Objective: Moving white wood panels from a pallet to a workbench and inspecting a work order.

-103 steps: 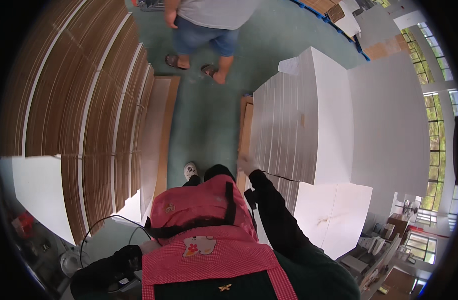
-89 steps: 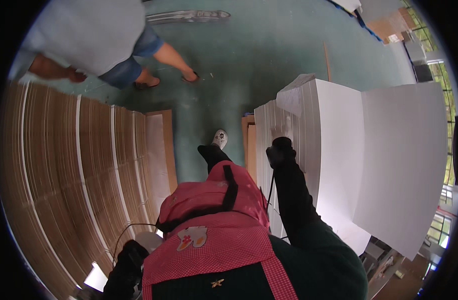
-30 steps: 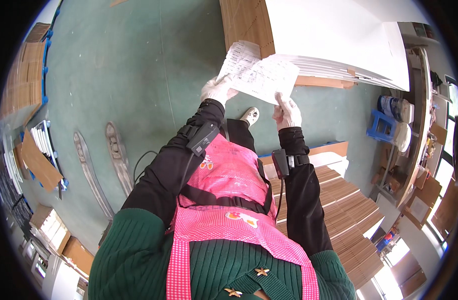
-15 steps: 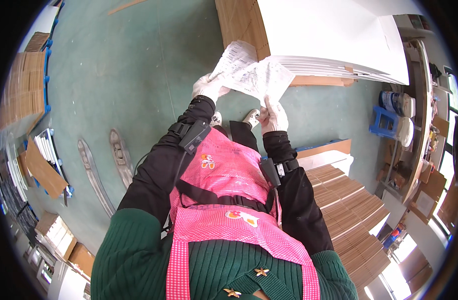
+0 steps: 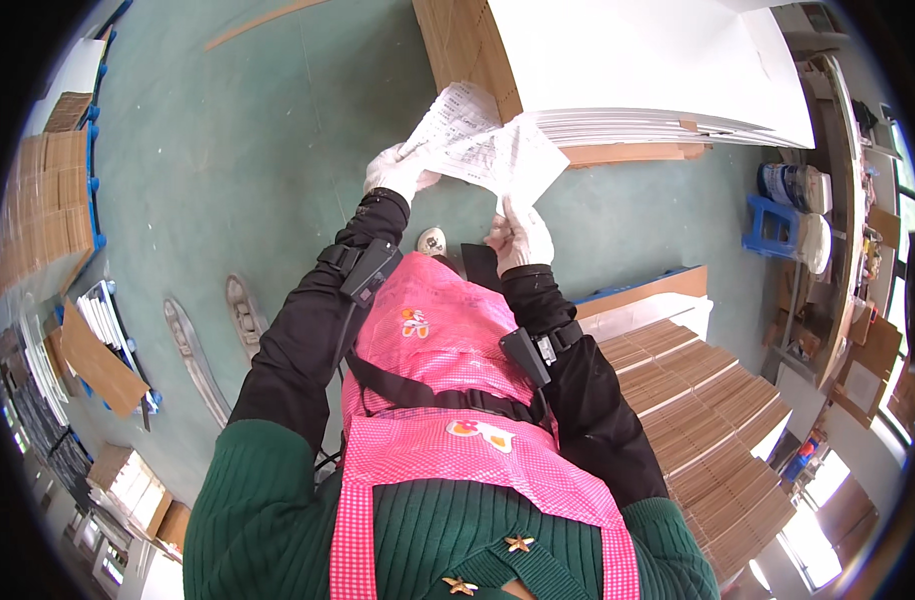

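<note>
Creased white printed paper sheets are held out in front of me, folded unevenly so that one part slants left and another right. My left hand, in a white glove, is closed on their left edge. At the lower right corner my right hand, gloved too, pinches the paper between thumb and fingers. The print is too small to make out. Behind the paper's upper edge stands a stack of large white boards with a brown cardboard side.
Flat brown cardboard lies stacked close on my right. A blue stool stands farther right beside a long shelf. On the left are a pallet jack's grey forks, a leaning cardboard sheet and more cardboard stacks.
Both hands and the paper have shifted slightly left in the view. The board stack has also moved left and up a little. Both hands keep their hold on the paper.
</note>
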`<control>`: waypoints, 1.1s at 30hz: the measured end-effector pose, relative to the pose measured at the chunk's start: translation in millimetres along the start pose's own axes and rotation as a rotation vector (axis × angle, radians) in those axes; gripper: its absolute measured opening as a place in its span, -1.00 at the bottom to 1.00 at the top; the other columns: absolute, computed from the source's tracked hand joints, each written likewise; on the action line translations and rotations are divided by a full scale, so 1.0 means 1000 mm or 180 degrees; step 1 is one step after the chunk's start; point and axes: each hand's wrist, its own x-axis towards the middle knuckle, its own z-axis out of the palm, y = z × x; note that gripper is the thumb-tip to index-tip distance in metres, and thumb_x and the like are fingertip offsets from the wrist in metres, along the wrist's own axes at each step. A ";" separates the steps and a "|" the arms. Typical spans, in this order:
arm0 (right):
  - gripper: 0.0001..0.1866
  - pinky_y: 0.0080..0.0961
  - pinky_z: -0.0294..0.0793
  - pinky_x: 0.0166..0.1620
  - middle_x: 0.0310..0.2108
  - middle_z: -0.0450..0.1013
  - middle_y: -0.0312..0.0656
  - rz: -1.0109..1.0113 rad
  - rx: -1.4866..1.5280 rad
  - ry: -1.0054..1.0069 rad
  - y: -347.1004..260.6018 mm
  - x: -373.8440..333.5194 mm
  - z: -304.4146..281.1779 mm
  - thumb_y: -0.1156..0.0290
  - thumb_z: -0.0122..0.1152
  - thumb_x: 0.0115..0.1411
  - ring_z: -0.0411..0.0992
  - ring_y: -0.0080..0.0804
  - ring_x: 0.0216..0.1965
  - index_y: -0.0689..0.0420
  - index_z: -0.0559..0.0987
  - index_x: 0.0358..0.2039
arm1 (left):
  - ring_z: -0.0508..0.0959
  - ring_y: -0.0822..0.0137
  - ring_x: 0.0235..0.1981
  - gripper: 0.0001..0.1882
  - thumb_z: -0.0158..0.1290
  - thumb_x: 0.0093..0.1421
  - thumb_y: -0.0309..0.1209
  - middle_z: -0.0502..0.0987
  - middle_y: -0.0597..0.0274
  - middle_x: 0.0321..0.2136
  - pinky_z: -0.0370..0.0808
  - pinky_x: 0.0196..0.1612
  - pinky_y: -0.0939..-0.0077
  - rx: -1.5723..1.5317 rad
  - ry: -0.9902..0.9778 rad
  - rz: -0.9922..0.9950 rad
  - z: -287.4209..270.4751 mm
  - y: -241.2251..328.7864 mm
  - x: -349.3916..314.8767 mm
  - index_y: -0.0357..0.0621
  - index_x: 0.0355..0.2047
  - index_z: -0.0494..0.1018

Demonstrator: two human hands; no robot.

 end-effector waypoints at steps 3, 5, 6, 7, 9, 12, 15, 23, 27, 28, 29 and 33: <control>-0.80 -0.71 0.31 -0.59 -0.60 0.34 -0.36 0.0228 0.0045 0.0028 0.001 -0.009 0.003 0.24 0.21 0.17 0.26 -0.65 -0.66 0.07 0.46 -0.35 | 0.60 0.17 -0.26 -0.73 0.03 0.16 -0.51 0.56 0.07 -0.24 0.56 -0.13 0.25 0.0126 -0.0048 0.0083 -0.002 0.003 0.001 -0.25 -0.11 0.42; -0.78 -0.69 0.34 -0.59 -0.59 0.36 -0.34 0.0225 0.0068 -0.0057 0.001 -0.010 0.001 0.21 0.23 0.16 0.29 -0.64 -0.65 0.06 0.46 -0.33 | 0.60 0.17 -0.26 -0.74 0.03 0.16 -0.49 0.56 0.07 -0.24 0.56 -0.13 0.23 0.0113 -0.0101 0.0091 -0.001 0.005 0.001 -0.25 -0.12 0.42; -0.76 -0.68 0.35 -0.58 -0.58 0.37 -0.33 0.0249 0.0096 0.0090 0.000 -0.008 -0.001 0.20 0.22 0.16 0.30 -0.64 -0.64 0.06 0.46 -0.31 | 0.60 0.17 -0.26 -0.73 0.03 0.17 -0.47 0.56 0.08 -0.24 0.55 -0.12 0.22 0.0132 -0.0205 0.0087 0.002 0.006 -0.001 -0.25 -0.11 0.42; -0.75 -0.67 0.36 -0.57 -0.57 0.39 -0.31 0.0276 0.0122 0.0238 -0.001 -0.007 -0.004 0.19 0.22 0.16 0.31 -0.63 -0.64 0.07 0.46 -0.29 | 0.60 0.18 -0.25 -0.73 0.03 0.18 -0.46 0.56 0.08 -0.24 0.55 -0.12 0.20 0.0150 -0.0306 0.0082 0.004 0.007 -0.002 -0.25 -0.10 0.42; -0.71 -0.65 0.37 -0.58 -0.54 0.42 -0.25 0.0264 0.0150 0.0301 -0.003 -0.002 -0.009 0.20 0.25 0.14 0.32 -0.58 -0.65 0.11 0.46 -0.25 | 0.60 0.17 -0.24 -0.73 0.03 0.18 -0.46 0.56 0.08 -0.22 0.54 -0.11 0.19 0.0115 -0.0289 0.0016 0.009 0.006 -0.005 -0.24 -0.10 0.41; -0.65 -0.61 0.39 -0.58 -0.48 0.45 -0.17 0.0261 0.0164 0.0444 -0.005 0.004 -0.014 0.20 0.26 0.12 0.34 -0.51 -0.66 0.15 0.45 -0.20 | 0.59 0.16 -0.23 -0.72 0.02 0.19 -0.46 0.55 0.07 -0.20 0.53 -0.09 0.17 0.0035 -0.0254 -0.0109 0.008 0.003 -0.005 -0.23 -0.08 0.39; -0.63 -0.58 0.40 -0.54 -0.43 0.46 -0.16 0.0280 0.0461 0.0363 -0.007 0.009 -0.025 0.16 0.24 0.13 0.35 -0.48 -0.62 0.14 0.44 -0.18 | 0.59 0.13 -0.21 -0.72 0.00 0.20 -0.46 0.54 0.06 -0.17 0.52 -0.06 0.14 -0.0039 -0.0243 -0.0206 0.005 -0.001 -0.007 -0.23 -0.07 0.38; -0.38 -0.51 0.42 -0.23 -0.02 0.38 -0.12 0.0659 0.0158 0.0530 -0.016 0.006 -0.091 -0.03 0.12 0.17 0.38 -0.39 -0.28 0.13 0.31 0.09 | 0.58 0.15 -0.20 -0.72 0.02 0.20 -0.44 0.53 0.08 -0.17 0.52 -0.06 0.18 -0.0051 -0.0284 -0.0169 -0.001 0.000 -0.005 -0.25 -0.08 0.39; -0.64 -0.58 0.38 -0.53 -0.41 0.45 -0.19 0.0772 -0.0404 0.0557 -0.008 -0.007 -0.123 0.11 0.19 0.15 0.33 -0.54 -0.61 0.13 0.44 -0.23 | 0.59 0.21 -0.27 -0.69 0.05 0.19 -0.39 0.53 0.11 -0.20 0.55 -0.11 0.27 0.0264 -0.0301 -0.0118 0.002 0.008 -0.015 -0.26 -0.08 0.39; -0.66 -0.58 0.40 -0.55 -0.42 0.44 -0.20 0.0907 -0.0614 0.0493 -0.006 -0.009 -0.130 0.12 0.19 0.15 0.33 -0.55 -0.62 0.12 0.45 -0.24 | 0.59 0.22 -0.28 -0.69 0.06 0.19 -0.37 0.53 0.11 -0.20 0.56 -0.13 0.29 0.0276 -0.0335 -0.0179 0.001 0.009 -0.015 -0.26 -0.09 0.39; -0.66 -0.58 0.40 -0.55 -0.42 0.44 -0.20 0.0907 -0.0601 0.0494 -0.004 -0.010 -0.139 0.12 0.19 0.15 0.33 -0.55 -0.62 0.12 0.45 -0.24 | 0.59 0.22 -0.28 -0.69 0.06 0.19 -0.37 0.53 0.11 -0.20 0.56 -0.13 0.29 0.0289 -0.0338 -0.0178 0.003 0.010 -0.016 -0.26 -0.09 0.39; -0.69 -0.56 0.35 -0.52 -0.48 0.40 -0.27 0.1212 -0.0907 0.0511 0.003 -0.018 -0.151 0.12 0.16 0.17 0.29 -0.55 -0.61 0.09 0.44 -0.26 | 0.59 0.21 -0.33 -0.66 0.06 0.21 -0.31 0.53 0.08 -0.22 0.58 -0.17 0.25 -0.0128 -0.0339 -0.0252 0.000 0.011 -0.019 -0.24 -0.08 0.38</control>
